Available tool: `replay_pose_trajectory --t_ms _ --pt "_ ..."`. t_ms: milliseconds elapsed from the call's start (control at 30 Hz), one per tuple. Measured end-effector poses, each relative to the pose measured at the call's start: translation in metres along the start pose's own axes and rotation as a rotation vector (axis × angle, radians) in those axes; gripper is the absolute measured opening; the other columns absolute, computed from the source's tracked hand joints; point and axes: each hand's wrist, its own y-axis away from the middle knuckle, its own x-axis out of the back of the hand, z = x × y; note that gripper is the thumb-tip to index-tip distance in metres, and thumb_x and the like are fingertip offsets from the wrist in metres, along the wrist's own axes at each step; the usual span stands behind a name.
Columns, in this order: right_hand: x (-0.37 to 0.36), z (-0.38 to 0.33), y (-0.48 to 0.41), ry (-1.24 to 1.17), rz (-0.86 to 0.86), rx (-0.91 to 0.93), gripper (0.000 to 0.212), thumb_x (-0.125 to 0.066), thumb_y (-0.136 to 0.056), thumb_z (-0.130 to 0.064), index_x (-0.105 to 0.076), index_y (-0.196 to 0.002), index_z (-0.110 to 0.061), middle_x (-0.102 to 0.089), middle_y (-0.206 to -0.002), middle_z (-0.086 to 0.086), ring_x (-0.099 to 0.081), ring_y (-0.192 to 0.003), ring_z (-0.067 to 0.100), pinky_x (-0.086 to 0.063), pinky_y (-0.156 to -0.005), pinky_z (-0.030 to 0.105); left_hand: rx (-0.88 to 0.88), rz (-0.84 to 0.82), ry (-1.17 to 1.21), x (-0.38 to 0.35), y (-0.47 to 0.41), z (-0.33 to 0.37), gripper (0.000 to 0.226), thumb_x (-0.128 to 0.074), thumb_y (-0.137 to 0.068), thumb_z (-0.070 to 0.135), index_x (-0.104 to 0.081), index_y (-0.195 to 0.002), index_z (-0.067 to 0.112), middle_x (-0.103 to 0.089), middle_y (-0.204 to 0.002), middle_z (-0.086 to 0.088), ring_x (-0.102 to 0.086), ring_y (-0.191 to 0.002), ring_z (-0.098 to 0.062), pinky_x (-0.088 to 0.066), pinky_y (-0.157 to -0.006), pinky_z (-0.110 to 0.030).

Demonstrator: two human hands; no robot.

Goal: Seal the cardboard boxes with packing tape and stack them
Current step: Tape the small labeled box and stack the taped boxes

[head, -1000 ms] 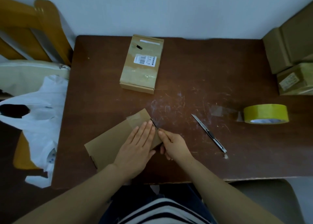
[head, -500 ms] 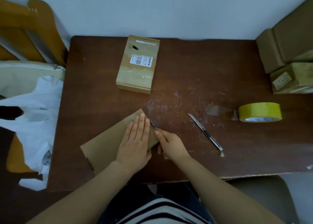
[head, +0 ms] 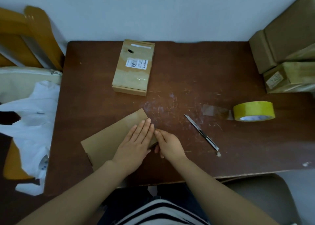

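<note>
Two hands work the flat brown cardboard box at the dark wooden worktop's near edge. The left hand presses its top, fingers straight. The right hand curls against its right end; whether it pinches, I cannot tell. The box looks light and bendable, so hold it by its long edges.

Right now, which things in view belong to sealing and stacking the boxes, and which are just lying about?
Job in hand: near box, pressed flat by the left hand, right hand at its edge; far box; tape roll; knife; stacked boxes at right.
Lying about: white bag; wooden chair.
</note>
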Motion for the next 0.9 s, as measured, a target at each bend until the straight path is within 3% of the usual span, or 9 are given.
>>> replay_pose_trajectory --t_ms 100,167,300,467,533,600,667,833,900 --pt "0.017 0.007 0.005 -0.115 0.081 -0.053 0.028 -0.036 -0.102 -0.042 -0.06 -0.102 -0.027 -0.063 -0.059 -0.003 -0.049 -0.039 0.006 -0.045 -0.05 0.027 0.229 -0.207 0.058 0.005 -0.006 -0.014 0.14 -0.063 -0.061 0.078 0.025 -0.146 0.009 0.024 -0.153 -0.025 0.02 -0.143 -0.036 0.017 -0.114 -0.049" --pt "0.036 0.015 0.009 -0.143 0.169 -0.062 0.024 -0.042 -0.101 -0.038 -0.061 -0.111 -0.027 -0.065 -0.059 -0.008 -0.051 -0.041 0.005 -0.045 -0.051 0.026 0.467 -0.29 0.103 0.002 -0.007 -0.027 0.151 -0.059 -0.052 0.085 0.048 -0.131 0.014 0.037 -0.148 -0.022 0.035 -0.137 -0.036 0.028 -0.105 -0.051" --pt "0.085 0.036 0.011 -0.206 0.404 -0.093 0.018 -0.05 -0.097 -0.016 -0.066 -0.106 -0.019 -0.063 -0.055 -0.011 -0.049 -0.041 0.003 -0.043 -0.048 0.022 0.467 -0.312 0.183 0.011 -0.02 -0.023 0.146 -0.063 -0.051 0.082 0.033 -0.14 0.019 0.0 -0.153 -0.016 -0.001 -0.143 -0.035 0.002 -0.116 -0.049" --pt "0.128 0.045 0.008 -0.253 0.59 -0.094 0.019 -0.05 -0.095 -0.012 -0.067 -0.1 -0.019 -0.064 -0.058 -0.01 -0.052 -0.047 0.001 -0.046 -0.051 0.022 0.396 -0.193 0.338 0.025 -0.056 0.01 0.143 -0.062 -0.046 0.083 0.029 -0.142 0.028 -0.003 -0.152 -0.01 -0.004 -0.14 -0.031 -0.006 -0.115 -0.046" --pt "0.143 0.045 0.009 -0.218 0.693 -0.077 0.019 -0.051 -0.093 -0.011 -0.066 -0.101 -0.021 -0.069 -0.078 -0.007 -0.059 -0.066 0.007 -0.053 -0.066 0.029 0.368 -0.175 0.309 0.027 -0.067 0.02 0.141 -0.062 -0.047 0.084 0.027 -0.142 0.028 -0.003 -0.151 -0.009 -0.003 -0.139 -0.031 -0.006 -0.114 -0.045" --pt "0.167 0.044 0.01 -0.131 0.804 -0.051 0.027 -0.054 -0.089 -0.005 -0.066 -0.108 -0.019 -0.066 -0.106 0.002 -0.059 -0.089 0.016 -0.048 -0.086 0.033 0.336 -0.166 0.256 0.028 -0.074 0.027 0.141 -0.062 -0.049 0.083 0.023 -0.144 0.024 -0.005 -0.15 -0.009 -0.004 -0.138 -0.031 -0.005 -0.114 -0.045" --pt "0.195 0.04 0.013 0.006 0.822 -0.019 0.039 -0.056 -0.082 0.001 -0.063 -0.117 -0.014 -0.057 -0.119 0.006 -0.054 -0.104 0.02 -0.041 -0.091 0.029 0.332 -0.183 0.226 0.026 -0.078 0.031 0.141 -0.062 -0.05 0.083 0.023 -0.145 0.022 -0.005 -0.15 -0.01 -0.004 -0.139 -0.032 -0.005 -0.114 -0.046" --pt "0.248 0.029 0.018 0.523 0.893 0.121 0.03 -0.062 -0.08 -0.016 -0.068 -0.109 -0.014 -0.058 -0.113 0.012 -0.05 -0.108 0.034 -0.037 -0.089 0.04 0.373 -0.268 0.235 0.014 -0.077 0.039 0.143 -0.06 -0.05 0.086 0.031 -0.141 0.023 0.0 -0.153 -0.012 -0.002 -0.142 -0.034 -0.005 -0.115 -0.048" --pt "0.266 0.022 0.01 0.677 0.701 -0.01 0.04 -0.059 -0.086 -0.041 -0.064 -0.119 -0.019 -0.056 -0.124 0.01 -0.046 -0.118 0.033 -0.034 -0.096 0.042 0.347 -0.317 0.219 0.01 -0.074 0.045 0.144 -0.06 -0.052 0.084 0.033 -0.14 0.02 0.005 -0.154 -0.012 0.002 -0.143 -0.032 -0.001 -0.116 -0.048"
